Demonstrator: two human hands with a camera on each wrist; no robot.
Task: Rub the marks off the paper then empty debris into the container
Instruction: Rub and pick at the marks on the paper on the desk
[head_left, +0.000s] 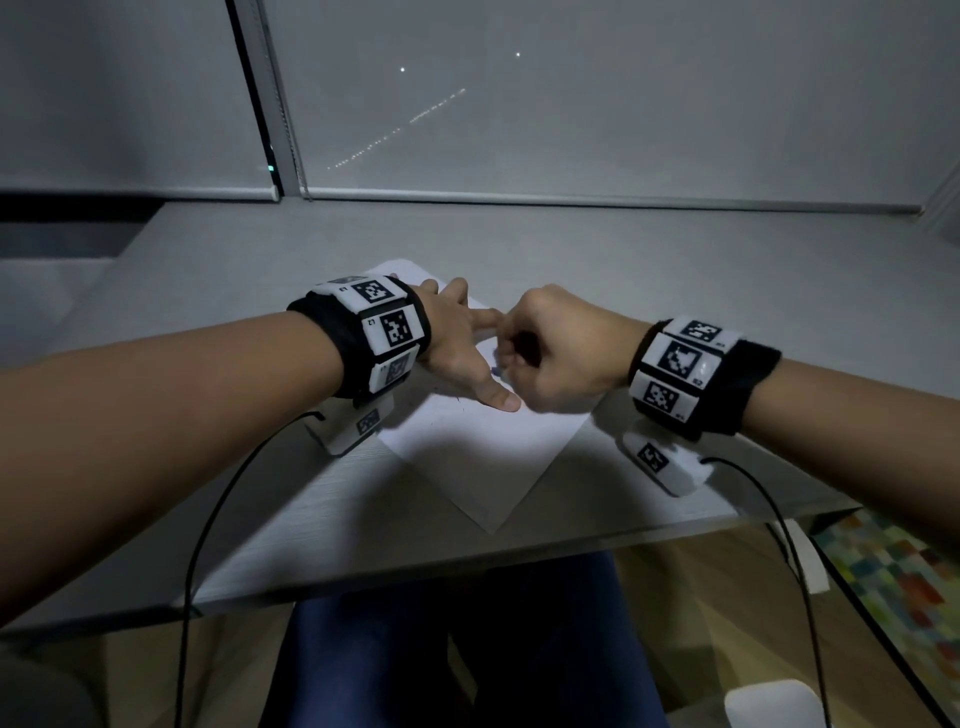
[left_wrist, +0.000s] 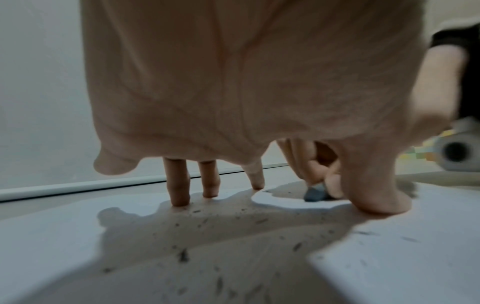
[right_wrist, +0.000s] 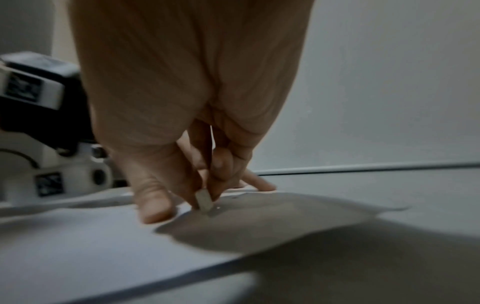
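The sheet of white paper (head_left: 467, 457) lies flat on the grey desk (head_left: 649, 260), turned so that 1 corner points at the desk's near edge and the opposite corner at the far edge under the window blind (head_left: 571, 104). Dark eraser crumbs (left_wrist: 197, 242) are scattered over the paper, thickest in the shadow under the left palm; in the head view they are too small to make out beyond a few specks.

The eraser (left_wrist: 315, 193), a small blue-grey block, stands with its tip on the paper near the sheet's middle. The right hand (head_left: 561, 353) pinches it between thumb and curled fingers, knuckles up; the right wrist view shows the block's narrow pale end (right_wrist: 203, 200) pressed down on the sheet.

The left hand (head_left: 457, 343) is spread flat, fingers straight and apart, its fingertips (left_wrist: 179, 197) and thumb pressing the paper down just beside the eraser. The eraser sits in the gap between that thumb and the index finger.

Both wrists wear black bands (head_left: 337, 338) set with white marker tiles, with a white camera housing (head_left: 665, 462) under each and black cables (head_left: 218, 519) trailing off the desk's near edge. Below that edge are blue trousers (head_left: 415, 649) and, to the right, a multicoloured mat (head_left: 893, 571).
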